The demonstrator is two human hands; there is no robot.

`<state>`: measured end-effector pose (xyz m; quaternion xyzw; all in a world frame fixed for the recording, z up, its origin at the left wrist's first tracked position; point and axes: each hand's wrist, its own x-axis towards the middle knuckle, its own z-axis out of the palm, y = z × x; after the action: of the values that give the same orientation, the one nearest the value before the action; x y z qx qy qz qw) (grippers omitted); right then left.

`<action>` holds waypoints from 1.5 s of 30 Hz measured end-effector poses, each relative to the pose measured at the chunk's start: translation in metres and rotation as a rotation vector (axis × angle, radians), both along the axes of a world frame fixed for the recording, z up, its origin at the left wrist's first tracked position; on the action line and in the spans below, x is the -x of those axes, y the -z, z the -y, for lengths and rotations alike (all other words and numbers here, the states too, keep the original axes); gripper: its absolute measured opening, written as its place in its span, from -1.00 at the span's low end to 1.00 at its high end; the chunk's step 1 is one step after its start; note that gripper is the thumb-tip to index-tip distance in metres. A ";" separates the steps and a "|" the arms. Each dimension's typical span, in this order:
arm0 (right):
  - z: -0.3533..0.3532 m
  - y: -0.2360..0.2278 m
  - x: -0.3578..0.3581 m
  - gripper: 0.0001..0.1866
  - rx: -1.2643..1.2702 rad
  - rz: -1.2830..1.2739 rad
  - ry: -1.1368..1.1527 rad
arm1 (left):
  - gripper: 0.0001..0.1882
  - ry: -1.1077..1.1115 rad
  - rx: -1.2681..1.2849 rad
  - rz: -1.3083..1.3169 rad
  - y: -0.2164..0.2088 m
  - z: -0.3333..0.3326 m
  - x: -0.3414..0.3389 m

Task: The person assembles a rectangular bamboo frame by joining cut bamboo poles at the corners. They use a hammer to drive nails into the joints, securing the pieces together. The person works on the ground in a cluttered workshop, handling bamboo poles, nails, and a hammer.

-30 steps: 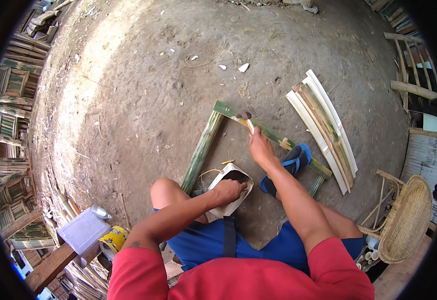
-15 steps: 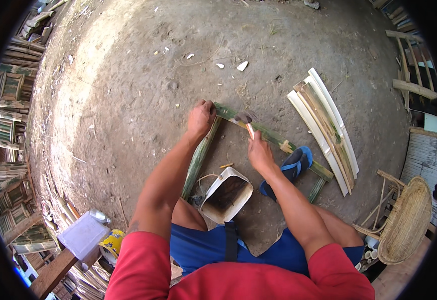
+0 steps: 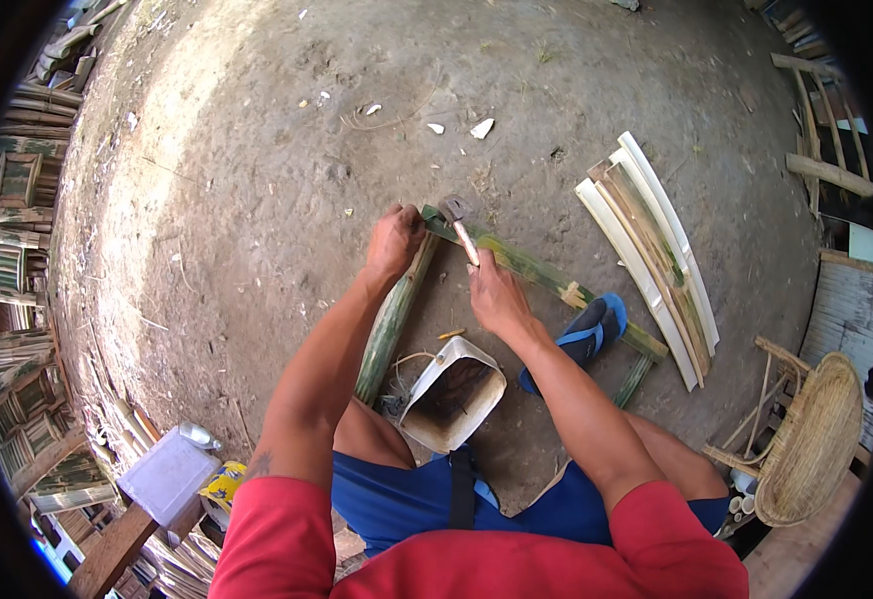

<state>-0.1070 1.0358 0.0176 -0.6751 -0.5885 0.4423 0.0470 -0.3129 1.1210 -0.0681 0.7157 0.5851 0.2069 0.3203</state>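
Observation:
My right hand (image 3: pixel 500 298) grips a hammer (image 3: pixel 465 242) by its pale handle. Its dark metal head is right above a green split-bamboo slat (image 3: pixel 526 265), close to the slat's left end. At that end my left hand (image 3: pixel 395 243) is closed, fingers curled against the slat where it meets a round green bamboo pole (image 3: pixel 393 324). Whether a nail is between those fingers cannot be seen. The slat slants away to the right and crosses a second bamboo piece (image 3: pixel 633 381) at its other end.
A dirty white cut-open container (image 3: pixel 419 419) stands between my legs. A blue and black sandal (image 3: pixel 591 334) touches the slat. Several bamboo strips (image 3: pixel 646 265) lie at the right. A woven basket (image 3: pixel 811 439) is at the lower right, a whitish box (image 3: pixel 167 474) at the lower left.
The hammer and my right hand have moved left and farther out, toward the slat's left end. My left hand stays at the corner, shifted only slightly.

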 end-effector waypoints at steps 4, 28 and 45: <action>-0.005 -0.026 0.007 -0.65 -0.277 -0.144 0.064 | -0.84 0.007 0.027 -0.020 -0.003 -0.001 0.000; 0.006 -0.022 0.006 -0.60 -0.961 -0.321 0.143 | -0.87 0.026 0.028 0.017 -0.008 0.002 -0.001; 0.046 0.038 -0.013 -0.75 -0.144 0.004 0.191 | -0.81 0.024 0.080 -0.001 -0.026 -0.047 -0.015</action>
<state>-0.0941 0.9900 -0.0207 -0.7239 -0.5519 0.3909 0.1362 -0.2983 1.1676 -0.0418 0.7095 0.5845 0.1791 0.3506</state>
